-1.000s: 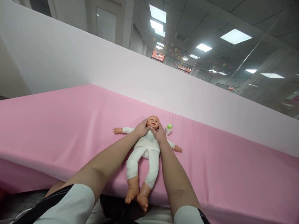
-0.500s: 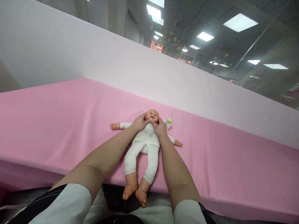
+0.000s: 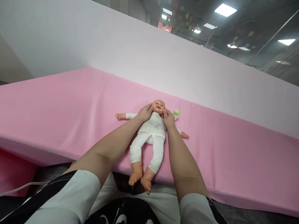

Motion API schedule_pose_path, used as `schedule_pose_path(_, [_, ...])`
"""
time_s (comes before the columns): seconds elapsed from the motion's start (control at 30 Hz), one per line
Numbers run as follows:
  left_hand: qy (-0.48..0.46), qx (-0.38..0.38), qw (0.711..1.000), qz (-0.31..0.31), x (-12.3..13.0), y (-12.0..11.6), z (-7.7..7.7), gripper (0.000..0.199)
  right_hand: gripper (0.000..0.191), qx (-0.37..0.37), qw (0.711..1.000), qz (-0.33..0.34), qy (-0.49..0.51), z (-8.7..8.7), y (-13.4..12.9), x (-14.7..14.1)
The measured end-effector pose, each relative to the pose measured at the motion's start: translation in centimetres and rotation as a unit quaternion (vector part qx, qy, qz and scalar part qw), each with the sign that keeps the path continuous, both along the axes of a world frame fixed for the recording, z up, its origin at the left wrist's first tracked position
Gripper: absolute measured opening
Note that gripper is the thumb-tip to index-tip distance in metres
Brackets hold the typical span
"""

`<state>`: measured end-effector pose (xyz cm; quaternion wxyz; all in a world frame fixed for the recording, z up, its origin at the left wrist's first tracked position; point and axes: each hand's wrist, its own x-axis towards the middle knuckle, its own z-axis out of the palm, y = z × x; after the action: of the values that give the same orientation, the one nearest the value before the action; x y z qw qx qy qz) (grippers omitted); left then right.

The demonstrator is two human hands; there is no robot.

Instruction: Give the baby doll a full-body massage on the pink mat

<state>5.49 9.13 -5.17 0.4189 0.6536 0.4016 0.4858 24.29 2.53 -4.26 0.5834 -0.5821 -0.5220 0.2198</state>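
A baby doll [image 3: 153,128] in a white cloth body lies on its back, face up, its feet toward me and its arms spread wide. My left hand [image 3: 145,112] rests against the left side of its head, fingers curled round by the cheek. Against the other cheek my right hand [image 3: 168,118] is closed, thumb and fingers drawn together. Between them the doll's smiling face [image 3: 158,106] stays uncovered. Part of a small bottle with a green cap [image 3: 176,112] shows just beyond my right hand.
The pink-covered padded surface [image 3: 58,115] stretches to both sides. A white wall panel [image 3: 140,56] rises along its back edge, with glass above. A white cable [image 3: 23,186] runs at the lower left.
My thumbs have moved from under the doll's chin outward to its cheeks. The view has tilted down a little, and the doll lies in the same pose.
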Motion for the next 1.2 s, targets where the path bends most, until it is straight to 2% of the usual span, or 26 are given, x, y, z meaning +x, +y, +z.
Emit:
schedule_pose_path(0.1, [0.044,0.038,0.998,-0.006,-0.1,-0.4,0.3,0.059,0.052,-0.004,1.0,-0.001,-0.022,0.2,-0.3,-0.6])
schedule_pose_path(0.27, [0.078,0.049,0.995,-0.029,-0.3,-1.0,0.9,0.066,0.079,-0.023,0.996,-0.028,-0.079,0.5,-0.7,-1.7])
schedule_pose_path(0.43, [0.089,0.036,0.995,-0.019,-0.3,-1.1,1.1,0.066,0.073,-0.04,0.993,-0.052,-0.103,0.2,-0.5,-1.4])
schedule_pose_path(0.6, [0.145,0.038,0.989,0.008,-0.2,-1.0,1.0,0.07,0.063,-0.043,0.995,-0.017,-0.089,-0.2,0.0,-0.4])
schedule_pose_path(0.77, [0.14,0.05,0.989,0.014,-0.2,-0.7,0.5,0.068,0.056,-0.021,0.995,-0.002,-0.1,-0.6,0.2,0.0])
schedule_pose_path(0.87, [0.115,0.048,0.992,-0.003,-0.4,-0.7,0.3,0.067,0.052,-0.002,0.996,-0.007,-0.091,-0.8,0.3,0.1])
schedule_pose_path(1.03, [0.079,0.044,0.995,-0.04,-0.6,-1.1,0.8,0.069,0.062,-0.036,0.999,-0.001,-0.038,-0.6,0.3,-0.1])
schedule_pose_path(1.13, [0.089,0.026,0.995,-0.025,-0.6,-1.2,1.0,0.073,0.08,-0.052,0.996,-0.013,-0.067,-0.2,-0.1,-0.5])
schedule_pose_path(1.2, [0.101,0.026,0.994,-0.012,-0.5,-1.2,1.1,0.07,0.082,-0.057,0.994,-0.032,-0.089,0.0,-0.3,-0.8])
